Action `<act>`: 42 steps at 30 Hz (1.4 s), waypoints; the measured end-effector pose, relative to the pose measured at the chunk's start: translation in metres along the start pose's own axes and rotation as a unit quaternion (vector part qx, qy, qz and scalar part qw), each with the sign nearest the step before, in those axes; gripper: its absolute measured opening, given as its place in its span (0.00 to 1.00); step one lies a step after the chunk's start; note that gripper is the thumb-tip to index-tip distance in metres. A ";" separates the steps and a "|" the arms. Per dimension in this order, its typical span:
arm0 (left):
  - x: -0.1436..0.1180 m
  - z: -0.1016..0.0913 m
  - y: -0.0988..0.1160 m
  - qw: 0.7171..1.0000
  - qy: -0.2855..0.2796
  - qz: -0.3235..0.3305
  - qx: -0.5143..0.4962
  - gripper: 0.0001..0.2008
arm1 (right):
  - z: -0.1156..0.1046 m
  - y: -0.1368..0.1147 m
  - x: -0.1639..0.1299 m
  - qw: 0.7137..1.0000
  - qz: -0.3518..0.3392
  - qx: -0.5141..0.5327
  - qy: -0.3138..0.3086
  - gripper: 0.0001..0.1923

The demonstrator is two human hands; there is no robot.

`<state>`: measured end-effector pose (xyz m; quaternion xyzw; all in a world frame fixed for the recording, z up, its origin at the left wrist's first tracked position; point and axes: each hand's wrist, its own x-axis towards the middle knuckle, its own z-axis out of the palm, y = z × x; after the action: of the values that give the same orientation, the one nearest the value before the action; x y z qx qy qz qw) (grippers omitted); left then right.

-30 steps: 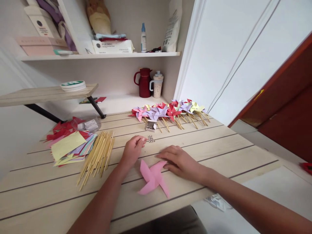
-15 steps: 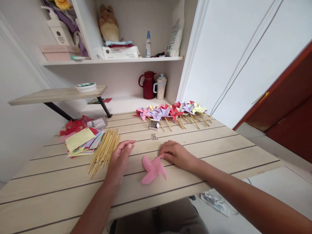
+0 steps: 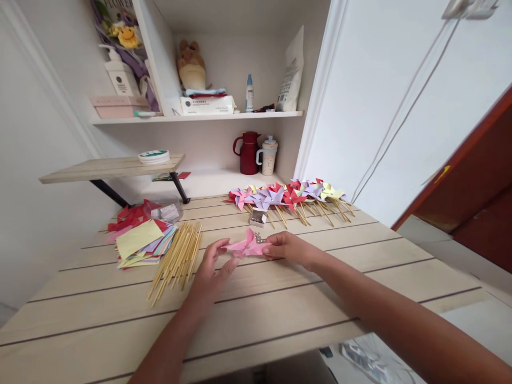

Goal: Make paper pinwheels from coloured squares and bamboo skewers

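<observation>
A pink paper pinwheel (image 3: 245, 247) is tilted up in front of me, a pale spot at its centre. My right hand (image 3: 287, 248) pinches its right-hand blade between thumb and fingers. At the other side, my left hand (image 3: 214, 265) is open, thumb and curved fingers apart, its fingertips at the left blade tip; whether they touch it I cannot tell. Just behind the pinwheel lie small silvery pins (image 3: 259, 238), partly hidden by it. A small open box (image 3: 258, 217) sits behind them. Wooden sticks (image 3: 178, 256) lie bunched left of my left hand.
Finished pinwheels on sticks (image 3: 290, 196) lie in a row at the back. To the left are stacked coloured papers (image 3: 140, 240), red paper pieces (image 3: 132, 214) and a clear plastic container (image 3: 166, 212). A raised wooden stand (image 3: 108, 166) overhangs the back left.
The pinwheel has moved up and away from me, tilted in my right hand's pinch. My left hand has come rightward to its left blade, fingers spreading. The camera view has shifted too.
</observation>
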<state>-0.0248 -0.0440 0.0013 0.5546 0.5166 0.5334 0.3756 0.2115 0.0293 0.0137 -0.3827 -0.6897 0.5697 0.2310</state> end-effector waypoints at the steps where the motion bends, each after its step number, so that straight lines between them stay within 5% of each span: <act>1: 0.005 0.001 0.001 1.000 -0.003 -0.005 -0.002 0.25 | -0.001 -0.001 0.003 1.000 0.002 0.011 -0.004 0.20; 6: 0.026 0.009 0.017 0.999 -0.010 -0.033 -0.010 0.19 | -0.003 -0.009 0.020 1.000 -0.010 -0.008 -0.002 0.17; 11: 0.040 0.021 0.017 0.998 0.043 -0.017 -0.052 0.12 | -0.005 -0.021 0.025 0.999 -0.039 -0.027 0.024 0.11; 17: 0.037 0.032 0.016 0.990 0.058 -0.059 -0.118 0.13 | -0.011 -0.036 0.019 0.986 -0.104 0.046 0.118 0.28; 24: 0.033 0.038 0.021 0.982 0.070 -0.071 -0.163 0.15 | 0.004 -0.029 0.016 0.985 -0.104 0.104 0.088 0.23; 42: 0.026 0.035 0.012 0.998 0.045 0.046 -0.016 0.05 | 0.020 -0.025 0.014 0.985 -0.116 0.025 0.122 0.08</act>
<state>0.0086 -0.0161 0.0134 0.5473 0.4978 0.5827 0.3363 0.1817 0.0267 0.0315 -0.3607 -0.6818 0.5049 0.3874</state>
